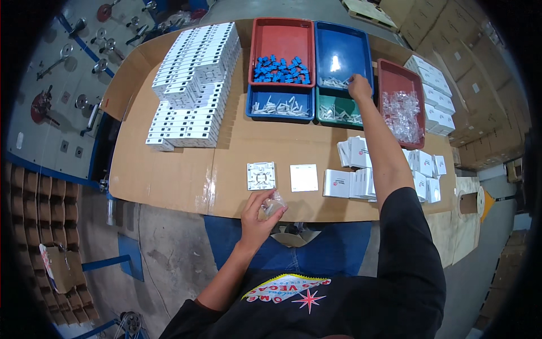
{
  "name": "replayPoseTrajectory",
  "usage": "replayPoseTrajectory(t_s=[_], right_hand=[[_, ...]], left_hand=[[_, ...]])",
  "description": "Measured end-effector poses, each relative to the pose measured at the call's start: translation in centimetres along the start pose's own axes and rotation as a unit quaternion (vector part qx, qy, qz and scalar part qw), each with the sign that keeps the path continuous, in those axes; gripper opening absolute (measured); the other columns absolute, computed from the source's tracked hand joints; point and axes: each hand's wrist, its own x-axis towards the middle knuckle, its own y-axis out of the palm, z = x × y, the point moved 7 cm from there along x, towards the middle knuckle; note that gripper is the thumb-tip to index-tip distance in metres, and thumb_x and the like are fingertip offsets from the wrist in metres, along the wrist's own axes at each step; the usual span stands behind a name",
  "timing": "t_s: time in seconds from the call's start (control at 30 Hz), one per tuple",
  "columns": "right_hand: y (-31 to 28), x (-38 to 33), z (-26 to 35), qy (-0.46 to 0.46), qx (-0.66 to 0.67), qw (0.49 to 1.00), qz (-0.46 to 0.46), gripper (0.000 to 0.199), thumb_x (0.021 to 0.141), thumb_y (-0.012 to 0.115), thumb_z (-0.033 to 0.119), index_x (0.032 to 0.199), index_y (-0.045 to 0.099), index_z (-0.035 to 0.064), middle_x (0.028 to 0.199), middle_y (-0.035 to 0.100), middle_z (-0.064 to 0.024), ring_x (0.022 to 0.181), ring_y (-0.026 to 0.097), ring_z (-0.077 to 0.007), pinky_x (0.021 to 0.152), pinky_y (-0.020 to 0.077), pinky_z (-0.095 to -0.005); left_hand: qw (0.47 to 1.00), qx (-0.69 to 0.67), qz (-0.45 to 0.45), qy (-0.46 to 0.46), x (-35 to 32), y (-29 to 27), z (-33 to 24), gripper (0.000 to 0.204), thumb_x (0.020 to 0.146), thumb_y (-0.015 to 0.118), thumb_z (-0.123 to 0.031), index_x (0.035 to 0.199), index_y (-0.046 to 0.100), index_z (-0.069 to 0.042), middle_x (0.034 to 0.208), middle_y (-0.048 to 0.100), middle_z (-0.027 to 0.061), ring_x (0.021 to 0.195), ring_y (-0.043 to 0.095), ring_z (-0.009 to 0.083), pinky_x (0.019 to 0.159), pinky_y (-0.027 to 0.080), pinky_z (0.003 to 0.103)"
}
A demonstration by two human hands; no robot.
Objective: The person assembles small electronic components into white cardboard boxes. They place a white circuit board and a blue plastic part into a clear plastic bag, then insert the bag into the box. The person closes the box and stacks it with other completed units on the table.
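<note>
Near the front edge of the cardboard-topped table, my left hand (258, 217) is closed round a small clear plastic bag (272, 204); what the bag contains is hard to make out. My right hand (359, 88) reaches far over to the near right corner of a blue tray (344, 51), beside small white pieces (334, 83). Its fingers are drawn together, and anything between them is too small to tell. Just beyond my left hand lie a white square frame with a cut-out centre (261, 176) and, to its right, a flat white square plate (304, 178).
Tall stacks of white square units (192, 85) stand at left. A red tray (282, 42) holds blue pieces; another blue tray (279, 113) and a green tray (339, 120) hold white pieces. Clear bags fill a dark red tray (384, 73). White boxes (339, 183) lie under my right arm.
</note>
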Motion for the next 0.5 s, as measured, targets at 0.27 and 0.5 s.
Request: replayPoseTrajectory(t_s=[0.27,0.5], right_hand=[[-5.0,-1.7,2.4,-0.104,0.136,0.985,0.032,0.028,0.088,0.066,0.02,0.113,0.077,0.0126,0.097,0.076,-0.0187,0.091,0.074,-0.036,0.081,0.0573,-0.0427],[-16.8,-21.3,12.7,-0.148,0.397,0.884,0.196,0.021,0.088,0.073,0.004,0.11,0.071,0.0034,0.09,0.068,0.0037,0.073,0.051,-0.0005,0.066,0.0434,-0.0188]], left_hand=[[0.999,-0.003,-0.029,0.036,1.9,-0.7,-1.1,0.05,0.075,0.088,-0.004,0.122,0.071,0.0,0.11,0.068,0.0121,0.093,0.064,0.0213,0.085,0.052,0.031],[0.997,-0.031,-0.047,0.047,3.0,-1.9,-3.0,0.05,0.077,0.088,-0.007,0.124,0.071,-0.002,0.108,0.066,0.0104,0.096,0.065,0.0207,0.084,0.05,0.031]])
